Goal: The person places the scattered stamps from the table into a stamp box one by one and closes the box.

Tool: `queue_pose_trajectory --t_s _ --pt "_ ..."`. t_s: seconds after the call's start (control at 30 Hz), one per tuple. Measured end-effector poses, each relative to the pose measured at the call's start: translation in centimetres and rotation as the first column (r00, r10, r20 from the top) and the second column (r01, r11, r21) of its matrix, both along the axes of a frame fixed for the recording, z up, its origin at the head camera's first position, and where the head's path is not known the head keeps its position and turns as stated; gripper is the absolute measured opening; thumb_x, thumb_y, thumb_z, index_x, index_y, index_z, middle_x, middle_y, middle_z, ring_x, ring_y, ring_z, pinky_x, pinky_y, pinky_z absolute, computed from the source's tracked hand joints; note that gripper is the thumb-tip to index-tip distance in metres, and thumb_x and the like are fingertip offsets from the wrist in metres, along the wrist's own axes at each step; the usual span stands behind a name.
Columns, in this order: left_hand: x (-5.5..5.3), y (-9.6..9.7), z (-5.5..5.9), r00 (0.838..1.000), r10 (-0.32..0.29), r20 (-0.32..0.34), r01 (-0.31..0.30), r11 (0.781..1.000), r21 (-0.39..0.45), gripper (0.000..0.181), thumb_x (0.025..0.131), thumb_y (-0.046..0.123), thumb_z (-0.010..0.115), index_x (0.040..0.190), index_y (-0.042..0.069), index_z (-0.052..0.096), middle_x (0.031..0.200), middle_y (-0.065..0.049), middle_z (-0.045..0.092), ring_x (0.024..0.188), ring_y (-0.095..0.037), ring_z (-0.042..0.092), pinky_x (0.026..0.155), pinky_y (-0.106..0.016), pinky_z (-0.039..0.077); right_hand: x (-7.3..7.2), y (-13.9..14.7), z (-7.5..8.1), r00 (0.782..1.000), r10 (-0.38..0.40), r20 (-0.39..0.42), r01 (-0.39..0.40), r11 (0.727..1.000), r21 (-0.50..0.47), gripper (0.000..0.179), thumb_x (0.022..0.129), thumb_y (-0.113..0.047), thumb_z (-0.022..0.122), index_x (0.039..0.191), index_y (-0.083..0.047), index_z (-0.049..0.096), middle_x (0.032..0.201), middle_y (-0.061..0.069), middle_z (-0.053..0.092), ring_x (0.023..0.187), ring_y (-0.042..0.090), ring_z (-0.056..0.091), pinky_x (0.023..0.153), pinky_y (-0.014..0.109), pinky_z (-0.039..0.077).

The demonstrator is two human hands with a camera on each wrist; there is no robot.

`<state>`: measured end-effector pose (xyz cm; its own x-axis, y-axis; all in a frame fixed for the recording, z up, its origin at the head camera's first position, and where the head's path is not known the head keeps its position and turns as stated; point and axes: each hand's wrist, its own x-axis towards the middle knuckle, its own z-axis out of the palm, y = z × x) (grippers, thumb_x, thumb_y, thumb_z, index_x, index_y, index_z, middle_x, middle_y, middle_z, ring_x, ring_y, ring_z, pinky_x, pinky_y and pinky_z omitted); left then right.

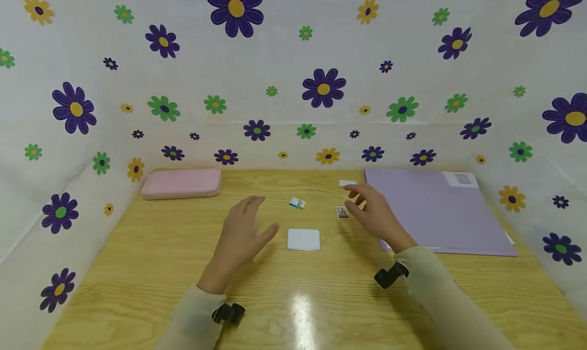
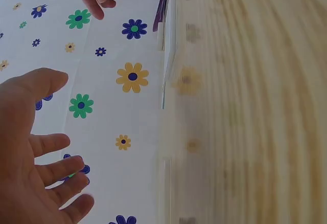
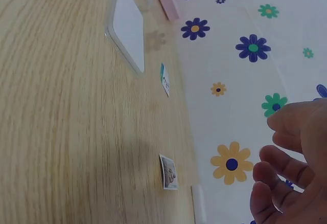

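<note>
My left hand [image 1: 240, 235] hovers over the table left of a white rectangular case [image 1: 303, 239], thumb and fingers spread, holding nothing. To the right, my right hand [image 1: 370, 211] is raised above the table with fingers loosely bent and nothing in its grasp. Close under its fingertips lies a small photo sticker [image 1: 342, 212] with a brownish picture. A small white, blue and green card [image 1: 297, 203] rests between the hands, farther back than the case. Just beyond the right fingertips sits a small white block [image 1: 347, 183]. In the right wrist view the photo sticker [image 3: 168, 172] lies below the hand.
A pink pencil case [image 1: 181, 183] lies at the back left of the wooden table [image 1: 275, 299]. On the right is a purple folder [image 1: 435, 217] with a white label, partly under the right forearm. Flowered white cloth [image 1: 293, 75] stands around the back and sides.
</note>
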<state>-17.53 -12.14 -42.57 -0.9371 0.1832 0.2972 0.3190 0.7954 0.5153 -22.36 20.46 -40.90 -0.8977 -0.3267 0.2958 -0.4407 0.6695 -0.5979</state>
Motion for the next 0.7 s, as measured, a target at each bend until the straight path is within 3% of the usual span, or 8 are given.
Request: queue_pose_trajectory --t_s 0.2,0.47,0.7 --pt "-0.2 0.9 0.4 0.991 -0.074 0.108 0.067 0.995 0.069 0.074 0.088 0.045 0.073 0.148 0.013 0.043 0.146 -0.010 0.044 0.133 -0.035 0.041 0.104 -0.054 0.038 -1.0 0.5 -0.3 0.993 -0.028 0.114 0.035 0.998 -0.058 0.033 0.101 -0.019 0.058 0.132 -0.006 0.059 0.111 0.010 0.060 0.093 0.027 0.059 0.075 0.041 0.051" --pt "-0.9 1.7 0.0 0.967 -0.142 0.209 0.127 0.988 0.085 0.077 0.084 0.043 0.078 0.147 0.014 0.045 0.146 -0.007 0.046 0.133 -0.030 0.042 0.106 -0.049 0.038 -2.2 0.6 -0.9 0.955 -0.041 0.295 0.075 0.992 -0.106 0.035 0.102 -0.020 0.057 0.133 -0.004 0.060 0.111 0.011 0.059 0.090 0.029 0.058 0.072 0.038 0.050" --pt "-1.7 2.3 -0.4 0.901 -0.234 0.366 0.225 0.972 0.066 0.082 0.079 0.035 0.085 0.147 0.014 0.045 0.141 -0.008 0.049 0.122 -0.027 0.052 0.099 -0.045 0.044 -3.4 0.4 -1.1 0.923 -0.034 0.382 0.072 0.994 -0.086 0.034 0.101 -0.017 0.057 0.131 -0.001 0.059 0.118 0.015 0.060 0.102 0.031 0.058 0.084 0.041 0.051"
